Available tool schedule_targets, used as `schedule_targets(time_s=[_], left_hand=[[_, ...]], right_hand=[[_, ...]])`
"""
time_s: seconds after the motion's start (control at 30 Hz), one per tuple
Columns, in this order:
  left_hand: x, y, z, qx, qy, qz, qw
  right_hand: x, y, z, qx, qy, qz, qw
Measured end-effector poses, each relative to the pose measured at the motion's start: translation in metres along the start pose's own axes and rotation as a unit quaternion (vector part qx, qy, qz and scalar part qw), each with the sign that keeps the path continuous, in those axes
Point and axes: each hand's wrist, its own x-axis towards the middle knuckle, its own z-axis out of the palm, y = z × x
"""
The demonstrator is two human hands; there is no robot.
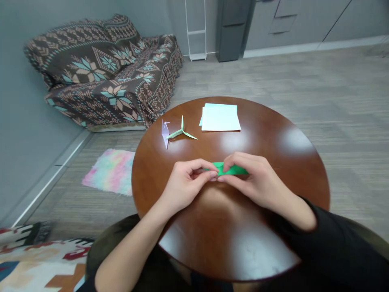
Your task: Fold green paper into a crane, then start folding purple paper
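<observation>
The left hand [185, 182] and right hand [253, 178] met near the middle of a round, glossy wooden counter [291, 182], both curled almost shut, and together they pinched a green paper strip [234, 170] between thumbs and fingers. The left hand had the strip's nearer end, while the right hand closed over its middle, and the fingertips [213, 174] of the two hands nearly touched. That close, two-handed pinch looked meant to keep the folded layers flat and aligned; whether the strip touched the counter could not be told. Farther back, a white paper crane [165, 134] and a pale green paper crane [182, 130] lay side by side, apparently set clear of the hands' working space. Just to their right, a neat stack of paper sheets [220, 117], white on top with pale blue showing beneath, sat within easy reach. Past the counter's edge, a pastel fluffy rug [111, 172] lay on the floor, near a sofa covered by a patterned blanket [100, 69].
</observation>
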Motion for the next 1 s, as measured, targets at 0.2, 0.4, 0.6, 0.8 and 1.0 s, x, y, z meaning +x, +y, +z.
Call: schedule_targets(time_s=[0.2,0.4,0.6,0.8,1.0], left_hand=[[-0.001,0.000,0.002,0.042,0.016,0.033,0.998],[-0.003,-0.003,0.000,0.106,-0.001,0.053,0.993],[-0.004,-0.001,0.004,-0.007,0.006,0.025,1.000],[-0.001,0.001,0.008,-0.162,0.011,-0.073,0.984],[0.001,-0.002,0.005,-0.173,0.028,-0.088,0.981]], right_hand=[[-0.002,-0.005,0.001,-0.014,0.004,0.004,1.000],[-0.003,-0.011,0.003,-0.066,-0.005,-0.021,0.998],[0.000,-0.017,0.003,0.045,0.003,0.007,0.999],[0.001,-0.017,0.004,0.055,0.058,-0.010,0.997],[0.000,-0.019,0.004,0.056,0.035,-0.019,0.998]])
